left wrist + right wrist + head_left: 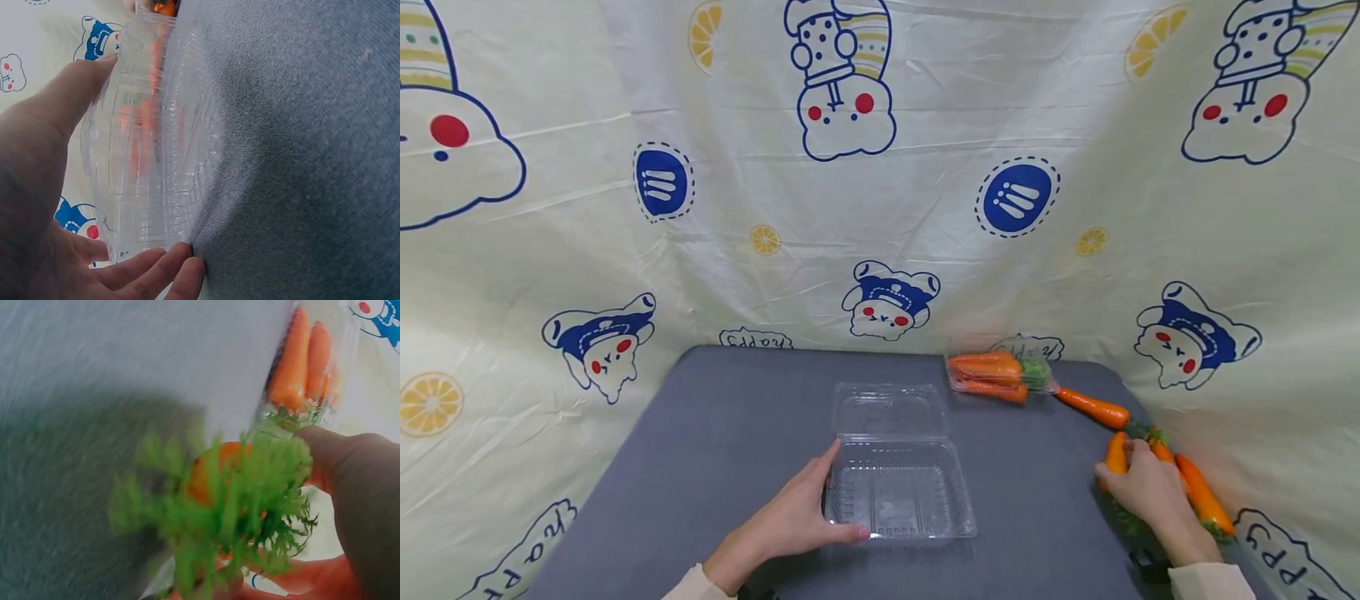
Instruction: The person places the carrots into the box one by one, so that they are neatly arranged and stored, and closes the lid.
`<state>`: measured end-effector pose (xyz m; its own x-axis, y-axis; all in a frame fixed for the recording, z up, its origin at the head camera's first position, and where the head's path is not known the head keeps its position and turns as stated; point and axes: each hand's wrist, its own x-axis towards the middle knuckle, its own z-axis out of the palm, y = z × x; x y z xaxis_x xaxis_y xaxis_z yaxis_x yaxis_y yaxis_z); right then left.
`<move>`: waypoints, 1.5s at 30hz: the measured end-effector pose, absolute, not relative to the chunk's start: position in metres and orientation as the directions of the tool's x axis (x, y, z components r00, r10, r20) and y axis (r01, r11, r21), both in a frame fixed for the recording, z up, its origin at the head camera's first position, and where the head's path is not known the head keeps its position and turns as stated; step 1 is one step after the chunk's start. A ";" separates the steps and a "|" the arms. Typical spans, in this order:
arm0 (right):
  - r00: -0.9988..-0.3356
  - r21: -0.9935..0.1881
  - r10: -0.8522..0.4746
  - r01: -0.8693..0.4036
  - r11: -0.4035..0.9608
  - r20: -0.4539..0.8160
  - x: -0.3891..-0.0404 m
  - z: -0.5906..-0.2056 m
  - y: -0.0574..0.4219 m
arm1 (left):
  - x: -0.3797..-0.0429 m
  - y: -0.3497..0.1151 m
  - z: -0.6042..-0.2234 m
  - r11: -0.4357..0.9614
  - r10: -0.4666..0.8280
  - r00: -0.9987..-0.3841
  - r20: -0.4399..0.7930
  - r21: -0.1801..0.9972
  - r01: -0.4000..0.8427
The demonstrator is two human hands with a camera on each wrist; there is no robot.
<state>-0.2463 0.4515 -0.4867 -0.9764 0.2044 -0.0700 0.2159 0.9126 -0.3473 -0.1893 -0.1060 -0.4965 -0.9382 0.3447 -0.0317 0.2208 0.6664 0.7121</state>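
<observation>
Our left hand [797, 510] lies spread against the clear clamshell box [895, 500]; our right hand [1153, 487] pinches a leafy-topped carrot [1116, 454] on the desk's [1037, 500] right side. Dragging it could roll neighbouring carrots [1206, 500] off; a nudge could skid the box.

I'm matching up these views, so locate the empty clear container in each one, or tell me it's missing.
Head: below centre, its lid folded open toward the back, empty clear container.
Left wrist: left of centre, seen at a steep slant.
Right wrist: not seen.
Shared landmark: the grey tabletop, right side in the left wrist view, left side in the right wrist view.
</observation>
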 end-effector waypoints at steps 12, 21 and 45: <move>-0.961 -0.444 0.203 0.268 0.855 -0.190 -0.238 -0.475 0.430 | -0.191 -0.105 -0.495 0.665 0.356 -0.933 -0.045 0.714 0.219; -0.970 -0.523 0.155 0.232 0.820 -0.186 -0.238 -0.465 0.406 | -0.190 -0.106 -0.494 0.659 0.357 -0.933 -0.055 0.722 0.210; -0.995 -0.861 -0.068 0.027 0.507 -0.072 -0.222 -0.421 0.294 | -0.191 -0.107 -0.492 0.662 0.378 -0.926 -0.015 0.703 0.259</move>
